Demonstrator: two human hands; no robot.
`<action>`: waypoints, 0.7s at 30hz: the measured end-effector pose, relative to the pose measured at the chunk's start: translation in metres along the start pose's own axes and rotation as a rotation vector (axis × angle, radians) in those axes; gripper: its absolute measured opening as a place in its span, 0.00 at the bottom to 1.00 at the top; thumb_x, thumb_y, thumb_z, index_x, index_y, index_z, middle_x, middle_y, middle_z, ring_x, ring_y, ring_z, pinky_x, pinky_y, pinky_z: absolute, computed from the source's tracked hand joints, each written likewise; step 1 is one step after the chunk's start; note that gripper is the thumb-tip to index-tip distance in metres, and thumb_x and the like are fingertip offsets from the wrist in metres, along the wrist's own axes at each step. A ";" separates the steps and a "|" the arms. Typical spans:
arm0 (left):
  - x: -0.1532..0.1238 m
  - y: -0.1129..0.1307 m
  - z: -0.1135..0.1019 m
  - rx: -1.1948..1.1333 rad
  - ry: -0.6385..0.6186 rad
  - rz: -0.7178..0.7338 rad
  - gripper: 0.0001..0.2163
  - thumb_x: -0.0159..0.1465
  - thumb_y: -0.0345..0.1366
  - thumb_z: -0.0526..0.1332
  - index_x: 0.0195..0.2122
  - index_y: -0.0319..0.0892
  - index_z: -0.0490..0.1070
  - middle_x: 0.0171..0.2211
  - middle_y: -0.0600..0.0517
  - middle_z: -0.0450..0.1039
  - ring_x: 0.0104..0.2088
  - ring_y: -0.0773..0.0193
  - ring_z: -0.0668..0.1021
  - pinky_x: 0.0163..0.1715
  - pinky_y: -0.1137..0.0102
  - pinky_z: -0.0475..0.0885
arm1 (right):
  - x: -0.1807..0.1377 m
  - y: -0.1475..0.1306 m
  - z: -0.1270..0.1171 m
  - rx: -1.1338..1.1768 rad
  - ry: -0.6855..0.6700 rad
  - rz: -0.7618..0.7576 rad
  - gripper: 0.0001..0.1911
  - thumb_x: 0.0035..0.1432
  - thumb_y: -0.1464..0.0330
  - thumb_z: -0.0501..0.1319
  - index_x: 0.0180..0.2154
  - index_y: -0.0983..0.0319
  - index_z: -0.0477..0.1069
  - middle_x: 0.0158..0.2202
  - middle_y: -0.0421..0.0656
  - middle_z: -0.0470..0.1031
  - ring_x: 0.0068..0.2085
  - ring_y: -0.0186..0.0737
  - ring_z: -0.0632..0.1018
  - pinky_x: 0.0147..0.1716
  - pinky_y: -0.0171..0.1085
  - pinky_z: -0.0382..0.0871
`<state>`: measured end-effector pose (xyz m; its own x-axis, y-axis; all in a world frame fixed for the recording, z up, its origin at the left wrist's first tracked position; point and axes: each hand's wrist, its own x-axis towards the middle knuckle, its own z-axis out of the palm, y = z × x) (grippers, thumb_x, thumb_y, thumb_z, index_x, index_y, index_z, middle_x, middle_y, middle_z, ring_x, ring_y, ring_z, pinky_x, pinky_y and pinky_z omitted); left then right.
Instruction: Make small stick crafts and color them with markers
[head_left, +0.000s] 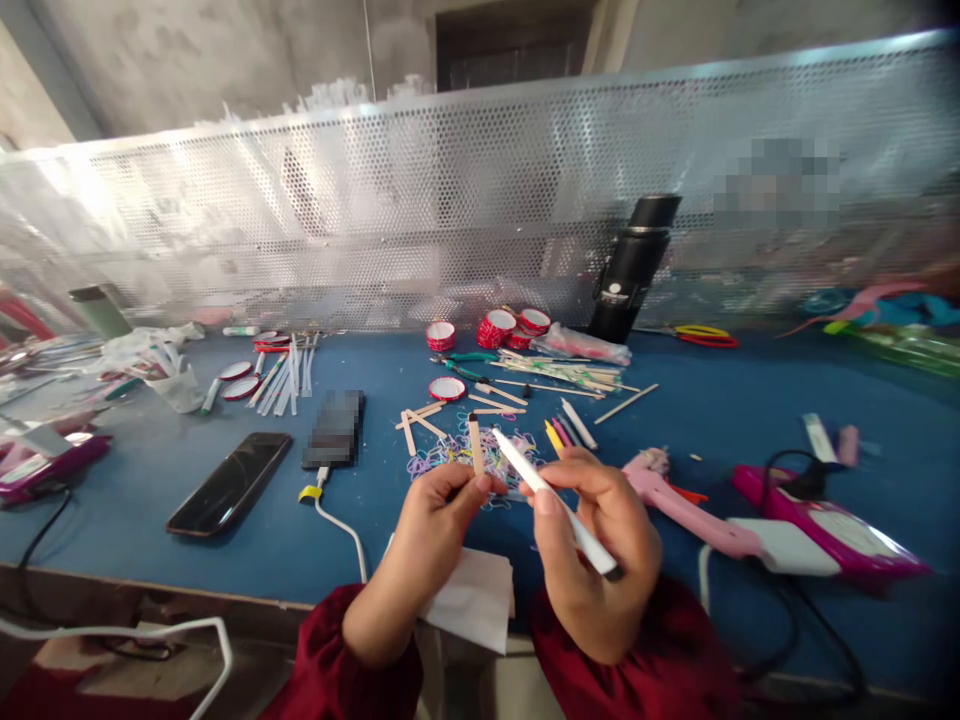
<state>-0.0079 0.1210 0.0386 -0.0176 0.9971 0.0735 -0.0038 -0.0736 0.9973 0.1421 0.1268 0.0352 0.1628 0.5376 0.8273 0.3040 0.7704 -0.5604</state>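
Observation:
Between thumb and fingers, my left hand pinches a wooden craft stick held upright; its top end is black. My right hand grips a white marker pen with a black end cap near the palm. The pen slants up to the left, its tip close to the stick but apart from it. Just beyond both hands lies a heap of small coloured rubber bands. More craft sticks lie left of the heap, and several coloured markers lie to its right.
A pink glue gun rests at right near a purple device. Phones and a white cable are at left. Behind stand a black thermos, red-edged tape rolls and a perforated metal screen. White paper sits at the table edge.

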 end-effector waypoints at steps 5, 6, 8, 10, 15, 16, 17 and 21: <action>-0.002 -0.001 0.002 -0.009 -0.064 -0.036 0.22 0.63 0.57 0.66 0.31 0.39 0.77 0.22 0.56 0.63 0.24 0.68 0.64 0.26 0.71 0.57 | 0.006 -0.002 0.002 -0.055 -0.015 -0.092 0.05 0.62 0.73 0.64 0.39 0.56 0.73 0.31 0.38 0.79 0.35 0.42 0.81 0.56 0.53 0.74; -0.003 -0.001 0.002 0.004 -0.068 -0.033 0.21 0.64 0.55 0.66 0.31 0.39 0.76 0.22 0.56 0.63 0.25 0.68 0.64 0.26 0.71 0.57 | 0.007 -0.002 0.002 -0.060 -0.021 -0.095 0.05 0.62 0.73 0.63 0.38 0.56 0.73 0.31 0.38 0.80 0.34 0.42 0.81 0.56 0.53 0.74; -0.004 -0.002 0.002 0.027 -0.075 -0.026 0.20 0.66 0.53 0.65 0.30 0.39 0.75 0.22 0.56 0.63 0.25 0.68 0.64 0.27 0.70 0.57 | 0.007 -0.002 0.002 -0.067 -0.037 -0.094 0.05 0.62 0.73 0.63 0.38 0.56 0.73 0.31 0.38 0.80 0.33 0.41 0.81 0.56 0.54 0.74; -0.004 -0.003 0.002 0.047 -0.077 -0.020 0.19 0.67 0.51 0.64 0.28 0.40 0.73 0.23 0.56 0.64 0.25 0.68 0.65 0.27 0.70 0.57 | 0.006 -0.001 0.002 -0.068 -0.047 -0.089 0.06 0.62 0.73 0.64 0.38 0.56 0.73 0.32 0.38 0.81 0.33 0.42 0.81 0.56 0.54 0.74; -0.004 -0.004 0.001 0.077 -0.080 -0.010 0.18 0.68 0.48 0.63 0.28 0.40 0.73 0.23 0.56 0.65 0.26 0.68 0.66 0.28 0.70 0.57 | 0.005 0.000 0.002 -0.074 -0.062 -0.087 0.06 0.63 0.74 0.64 0.39 0.56 0.72 0.32 0.39 0.80 0.34 0.41 0.81 0.57 0.55 0.73; -0.004 -0.005 0.001 0.080 -0.079 -0.007 0.18 0.68 0.48 0.63 0.28 0.40 0.73 0.23 0.55 0.65 0.27 0.68 0.66 0.29 0.70 0.57 | 0.005 0.000 0.002 -0.076 -0.065 -0.088 0.06 0.63 0.74 0.64 0.39 0.56 0.72 0.32 0.38 0.80 0.34 0.41 0.81 0.57 0.55 0.73; -0.004 -0.005 0.001 0.084 -0.078 -0.003 0.18 0.68 0.48 0.63 0.28 0.40 0.73 0.23 0.55 0.65 0.27 0.67 0.66 0.29 0.70 0.57 | 0.006 0.000 0.003 -0.079 -0.066 -0.089 0.06 0.63 0.74 0.64 0.39 0.56 0.72 0.32 0.38 0.80 0.34 0.41 0.81 0.57 0.55 0.73; -0.004 -0.006 0.000 0.105 -0.080 0.012 0.18 0.69 0.48 0.63 0.28 0.40 0.73 0.23 0.55 0.65 0.27 0.67 0.66 0.29 0.70 0.58 | 0.007 -0.001 0.002 -0.094 -0.067 -0.098 0.06 0.62 0.73 0.64 0.38 0.56 0.73 0.32 0.39 0.81 0.34 0.42 0.81 0.55 0.53 0.73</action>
<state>-0.0074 0.1178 0.0320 0.0633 0.9946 0.0819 0.1006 -0.0880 0.9910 0.1407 0.1307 0.0414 0.0658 0.4852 0.8719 0.4020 0.7869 -0.4682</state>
